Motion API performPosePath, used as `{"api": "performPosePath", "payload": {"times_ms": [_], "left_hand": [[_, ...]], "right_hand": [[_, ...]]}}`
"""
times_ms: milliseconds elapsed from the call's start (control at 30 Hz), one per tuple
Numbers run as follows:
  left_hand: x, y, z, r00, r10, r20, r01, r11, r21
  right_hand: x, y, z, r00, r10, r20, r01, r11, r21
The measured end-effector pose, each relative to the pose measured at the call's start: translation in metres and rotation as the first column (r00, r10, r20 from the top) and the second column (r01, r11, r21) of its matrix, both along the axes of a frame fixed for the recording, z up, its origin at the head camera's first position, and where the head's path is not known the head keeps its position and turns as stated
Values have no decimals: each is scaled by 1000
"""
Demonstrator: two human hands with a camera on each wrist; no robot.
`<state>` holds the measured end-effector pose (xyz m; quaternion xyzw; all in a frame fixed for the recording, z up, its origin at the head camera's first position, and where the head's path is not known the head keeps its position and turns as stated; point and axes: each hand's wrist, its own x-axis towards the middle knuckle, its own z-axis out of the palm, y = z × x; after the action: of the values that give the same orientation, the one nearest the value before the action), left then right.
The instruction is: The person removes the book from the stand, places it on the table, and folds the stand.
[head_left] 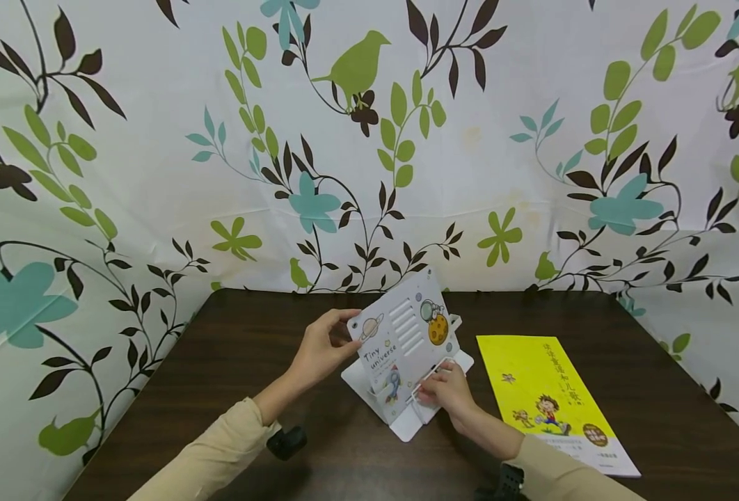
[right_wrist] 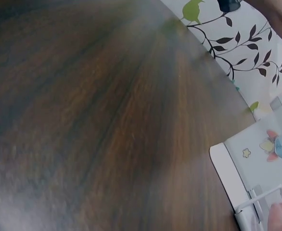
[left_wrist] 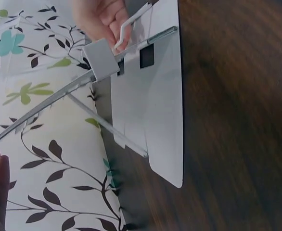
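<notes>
A white book stand (head_left: 407,327) printed with planets and the words "Tiny universe" stands on the table, its panel tilted up from a flat base (head_left: 407,424). My left hand (head_left: 319,348) pinches the panel's left edge near the upper corner, thumb in front. At the lower front lip, my right hand (head_left: 447,390) has its curled fingers on the white wire page holder (right_wrist: 263,197). From behind, the left wrist view shows a thin support strut (left_wrist: 107,120) running between panel and base.
A yellow book (head_left: 545,390) with a cartoon child on its cover lies flat to the right of the stand, close to my right forearm. The dark wood table (head_left: 269,320) meets a patterned cloth (head_left: 156,139) at the back.
</notes>
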<state>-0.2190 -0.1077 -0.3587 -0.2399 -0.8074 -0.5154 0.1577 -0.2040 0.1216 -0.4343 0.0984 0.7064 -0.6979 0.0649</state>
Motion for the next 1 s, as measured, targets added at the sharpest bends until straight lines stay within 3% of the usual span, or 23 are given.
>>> {"api": "performPosePath", "payload": {"times_ms": [233, 333, 633, 800, 1000], "left_hand": [[31, 7, 19, 999, -34, -17, 34, 999, 23], [39, 9, 22, 999, -35, -10, 35, 998, 45], [45, 15, 14, 998, -49, -37, 54, 988, 141], [48, 20, 11, 994, -61, -88, 75, 982, 174], [54, 30, 7, 986, -31, -163, 61, 982, 181]], "right_hand": [[-7, 7, -3, 999, 34, 28, -34, 999, -17], [-10, 10, -3, 998, 51, 36, -51, 999, -5], [-20, 17, 1, 991, 117, 61, -120, 992, 31], [-26, 22, 2, 985, 156, 75, -161, 985, 59], [-33, 29, 3, 977, 201, 77, -208, 974, 92]]}}
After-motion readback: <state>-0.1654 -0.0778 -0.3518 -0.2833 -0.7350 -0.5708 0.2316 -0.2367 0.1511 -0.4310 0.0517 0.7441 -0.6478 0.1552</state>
